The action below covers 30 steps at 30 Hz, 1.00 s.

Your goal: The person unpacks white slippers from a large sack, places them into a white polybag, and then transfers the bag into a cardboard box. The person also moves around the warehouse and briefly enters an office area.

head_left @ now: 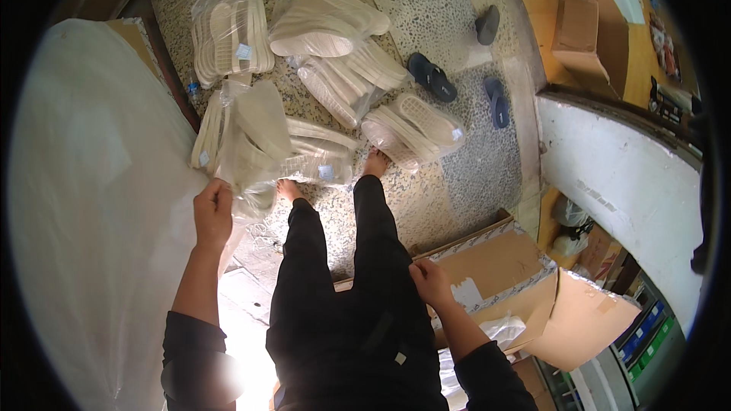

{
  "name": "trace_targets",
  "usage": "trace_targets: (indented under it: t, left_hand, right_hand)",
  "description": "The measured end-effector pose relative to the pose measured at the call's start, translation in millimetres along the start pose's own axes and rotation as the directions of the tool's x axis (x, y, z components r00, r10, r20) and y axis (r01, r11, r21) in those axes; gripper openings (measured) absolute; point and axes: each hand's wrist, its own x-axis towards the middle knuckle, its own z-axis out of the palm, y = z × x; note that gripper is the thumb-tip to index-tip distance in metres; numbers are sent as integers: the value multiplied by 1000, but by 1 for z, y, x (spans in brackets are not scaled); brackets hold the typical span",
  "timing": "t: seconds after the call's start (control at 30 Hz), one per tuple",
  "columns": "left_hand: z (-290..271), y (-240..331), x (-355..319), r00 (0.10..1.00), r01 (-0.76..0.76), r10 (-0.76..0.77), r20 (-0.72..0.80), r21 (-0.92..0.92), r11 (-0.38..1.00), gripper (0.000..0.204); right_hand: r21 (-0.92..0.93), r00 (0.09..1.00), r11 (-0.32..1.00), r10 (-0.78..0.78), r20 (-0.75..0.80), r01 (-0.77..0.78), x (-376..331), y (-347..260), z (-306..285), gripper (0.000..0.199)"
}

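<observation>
My left hand (213,209) is closed on the edge of a clear plastic bag of cream shoe soles (259,125), which hangs close in front of my feet. Beside my right thigh, my right hand (432,283) has its fingers curled; anything inside them is hidden. It is nearest to an open cardboard box (495,262). More bagged soles lie on the floor: one bundle (231,34) at the far left, another bundle (327,23) beyond the middle, and a bundle (415,129) by my right foot. Small pale labels show on several bags.
A large whitish plastic-covered stack (106,205) fills the left side. Dark slippers (432,78) lie on the speckled floor (487,167). To the right stand a white panel (609,160) and a brown carton (590,30). Blue and green bins (647,342) sit at lower right.
</observation>
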Motion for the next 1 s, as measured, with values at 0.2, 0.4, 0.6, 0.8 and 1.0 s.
trace_targets:
  t: [0.2, 0.4, 0.6, 0.8, 1.0]
  left_hand:
    - [-23, 5, -40, 996, 81, -80, 40, -13, 997, 11]
    - [-38, -16, -103, 924, 135, -217, 315, 264, 955, 20]
    - [-35, -73, -128, 756, -110, -275, 594, 529, 841, 44]
    - [-62, -121, -119, 716, -27, -330, 615, 497, 867, 43]
    - [-80, -132, -120, 853, -112, -192, 485, 529, 841, 37]
  right_hand:
    - [118, 998, 991, 60, -23, -57, -2, 50, 10, 24]
    - [112, 994, 992, 69, -80, -60, 6, 92, 14, 21]
    - [598, 959, 795, 240, -153, -103, -78, 48, 27, 23]
    - [127, 973, 984, 144, -180, -123, -191, 24, 117, 25]
    - [433, 921, 880, 318, -225, -198, -240, 56, 139, 25]
